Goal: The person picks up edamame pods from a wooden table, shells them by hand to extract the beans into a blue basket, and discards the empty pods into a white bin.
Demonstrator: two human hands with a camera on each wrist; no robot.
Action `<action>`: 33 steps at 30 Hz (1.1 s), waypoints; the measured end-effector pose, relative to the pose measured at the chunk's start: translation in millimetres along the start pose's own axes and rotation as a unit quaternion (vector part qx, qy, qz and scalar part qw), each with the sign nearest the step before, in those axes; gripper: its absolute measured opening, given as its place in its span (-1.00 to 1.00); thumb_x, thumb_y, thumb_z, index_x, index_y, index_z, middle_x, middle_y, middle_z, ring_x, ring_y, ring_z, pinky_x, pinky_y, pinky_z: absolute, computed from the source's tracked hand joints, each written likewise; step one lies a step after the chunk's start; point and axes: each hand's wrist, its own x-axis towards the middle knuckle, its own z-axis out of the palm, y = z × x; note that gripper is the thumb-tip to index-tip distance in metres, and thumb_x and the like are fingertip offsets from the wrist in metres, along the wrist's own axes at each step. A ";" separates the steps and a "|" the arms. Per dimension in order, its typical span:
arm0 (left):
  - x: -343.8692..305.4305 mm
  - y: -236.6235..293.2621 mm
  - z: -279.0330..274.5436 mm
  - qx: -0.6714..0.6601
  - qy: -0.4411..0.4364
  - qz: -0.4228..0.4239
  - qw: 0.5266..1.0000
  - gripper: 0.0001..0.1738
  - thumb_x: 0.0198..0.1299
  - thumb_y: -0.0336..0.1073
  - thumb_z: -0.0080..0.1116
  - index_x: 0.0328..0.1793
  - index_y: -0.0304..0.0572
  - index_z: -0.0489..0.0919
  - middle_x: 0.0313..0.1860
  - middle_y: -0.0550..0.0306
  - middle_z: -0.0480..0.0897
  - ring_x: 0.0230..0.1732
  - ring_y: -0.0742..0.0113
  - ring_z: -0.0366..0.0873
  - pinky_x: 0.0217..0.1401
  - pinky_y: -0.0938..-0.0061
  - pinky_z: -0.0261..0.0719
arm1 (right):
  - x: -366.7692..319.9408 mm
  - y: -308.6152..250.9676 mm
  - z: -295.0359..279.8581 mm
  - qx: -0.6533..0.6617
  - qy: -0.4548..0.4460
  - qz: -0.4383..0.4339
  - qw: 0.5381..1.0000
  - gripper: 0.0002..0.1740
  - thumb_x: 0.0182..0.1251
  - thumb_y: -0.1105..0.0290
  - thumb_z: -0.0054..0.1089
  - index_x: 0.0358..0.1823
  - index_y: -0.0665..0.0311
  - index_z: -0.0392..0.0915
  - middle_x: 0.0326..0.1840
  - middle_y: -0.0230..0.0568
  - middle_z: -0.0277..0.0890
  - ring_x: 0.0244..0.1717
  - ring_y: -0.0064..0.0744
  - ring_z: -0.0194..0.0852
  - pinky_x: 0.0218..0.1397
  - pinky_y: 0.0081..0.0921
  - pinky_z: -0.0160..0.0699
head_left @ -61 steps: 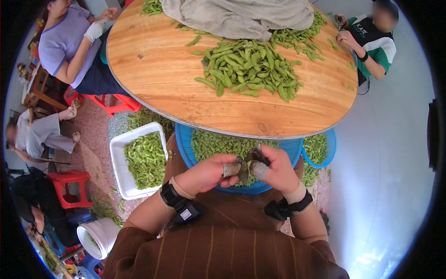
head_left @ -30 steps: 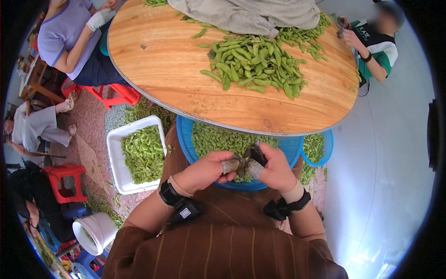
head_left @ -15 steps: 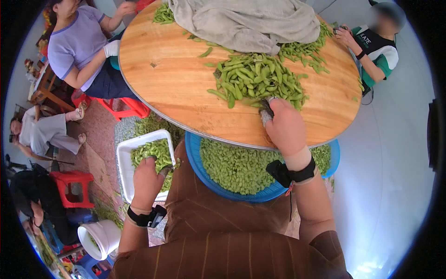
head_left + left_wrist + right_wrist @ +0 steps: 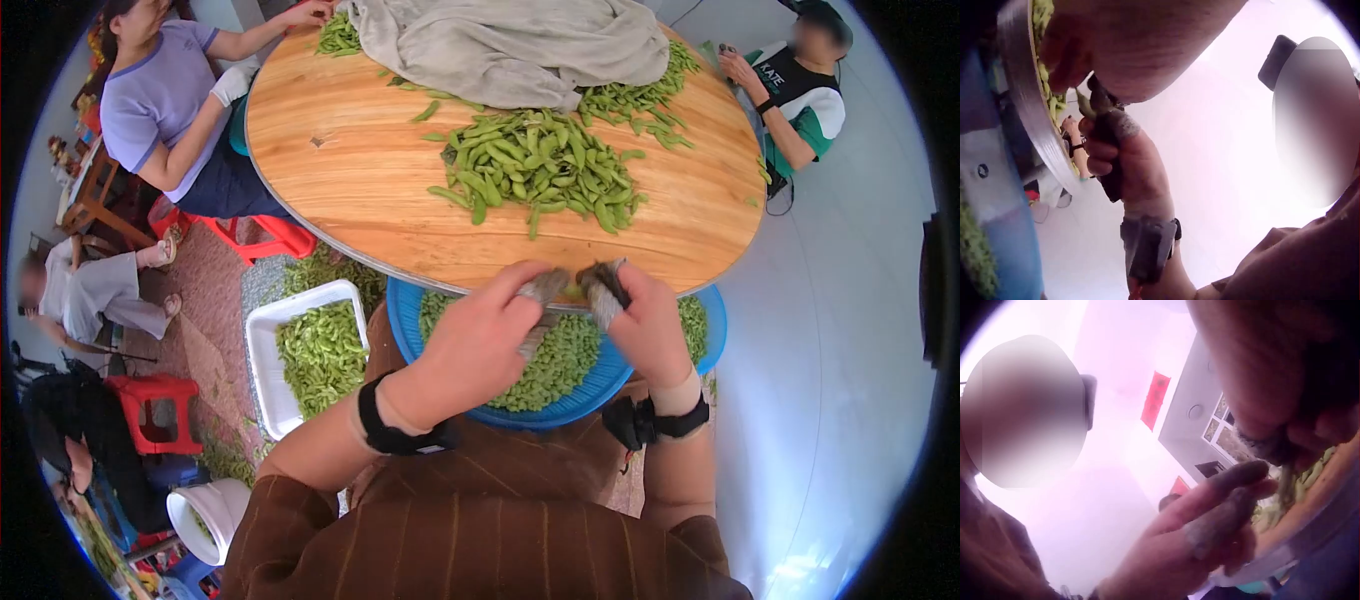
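My right hand (image 4: pixel 645 315) pinches a green soybean pod (image 4: pixel 1084 103) between taped thumb and finger, above the basin by the table edge. A dark strip (image 4: pixel 1110 181) lies along its palm in the left wrist view. My left hand (image 4: pixel 480 335) comes close from the left, its grey-wrapped fingers (image 4: pixel 1241 477) extended with thumb and forefinger apart, tips near the pod. Below the hands a blue basin (image 4: pixel 405 330) holds shelled green beans (image 4: pixel 555 370). A heap of soybean pods (image 4: pixel 540 165) lies on the round wooden table (image 4: pixel 350 200).
Left of my knees stands a white tub (image 4: pixel 262 350) of empty-looking pods. A blue basket (image 4: pixel 715 330) sits at the right. Grey cloth (image 4: pixel 510 50) covers more pods. A white bucket (image 4: pixel 215 515) and red stools (image 4: pixel 155 410) stand left; two people sit at the table.
My hands worked together over the basin, then parted: the right reached the pod heap while the left went over the white tub. Both have come back together near the table edge, right with a pod.
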 end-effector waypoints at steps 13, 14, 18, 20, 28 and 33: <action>-11.0 -5.5 14.7 -0.263 -0.141 -0.149 0.943 -0.79 0.19 -0.51 -0.10 -0.12 -0.25 0.54 -0.40 0.18 0.59 -0.36 0.45 0.52 -0.28 0.54 0.47 | -48.8 -1.7 0.9 0.168 -0.125 0.012 0.978 -0.83 0.20 0.53 0.04 -0.16 0.34 0.41 -0.31 -0.12 0.58 -0.26 -0.19 0.59 -0.15 -0.44 0.49; -11.4 -3.4 14.7 -0.262 -0.143 -0.149 0.943 -0.79 0.19 -0.51 -0.10 -0.12 -0.25 0.54 -0.40 0.18 0.59 -0.36 0.45 0.52 -0.28 0.54 0.47 | -49.9 0.8 4.0 0.170 -0.123 0.013 0.978 -0.83 0.20 0.53 0.04 -0.16 0.34 0.41 -0.31 -0.12 0.58 -0.26 -0.19 0.59 -0.15 -0.44 0.49; -11.1 -1.8 17.3 -0.222 -0.137 -0.138 0.955 -0.77 0.12 -0.54 -0.11 -0.14 -0.24 0.53 -0.39 0.14 0.59 -0.34 0.35 0.53 -0.25 0.52 0.48 | -53.0 -1.5 9.3 0.233 -0.085 0.001 0.969 -0.87 0.29 0.45 -0.07 -0.21 0.28 0.43 -0.60 -0.48 0.37 -0.63 -0.75 0.26 -0.58 -0.75 0.21; -10.9 -1.5 19.7 -0.222 -0.145 -0.144 0.953 -0.75 0.06 -0.56 -0.11 -0.15 -0.23 0.53 -0.40 0.10 0.59 -0.34 0.26 0.55 -0.25 0.49 0.48 | -54.8 -1.4 8.5 0.244 -0.079 0.015 0.966 -0.88 0.29 0.45 -0.08 -0.22 0.28 0.43 -0.60 -0.49 0.36 -0.63 -0.75 0.25 -0.59 -0.75 0.20; -17.1 0.4 21.4 0.061 -0.080 0.060 0.993 -0.90 0.03 -0.50 0.08 -0.29 -0.29 0.48 -0.48 -0.04 0.53 -0.50 0.02 0.46 -0.44 0.27 0.43 | -58.2 5.7 6.2 0.504 -0.175 0.227 0.814 -0.80 0.31 0.45 -0.01 -0.05 0.24 0.44 -0.46 -0.41 0.41 -0.58 -0.63 0.29 -0.55 -0.67 0.29; -21.1 0.9 5.1 -0.542 -0.224 -0.365 0.723 -0.92 0.23 -0.43 0.03 -0.23 -0.29 0.50 -0.49 0.16 0.54 -0.58 0.32 0.41 -0.48 0.39 0.42 | -63.4 -8.7 -1.9 0.653 -0.229 0.288 0.662 -0.86 0.35 0.41 -0.04 -0.12 0.21 0.44 -0.45 -0.42 0.39 -0.63 -0.73 0.18 -0.65 -0.73 0.14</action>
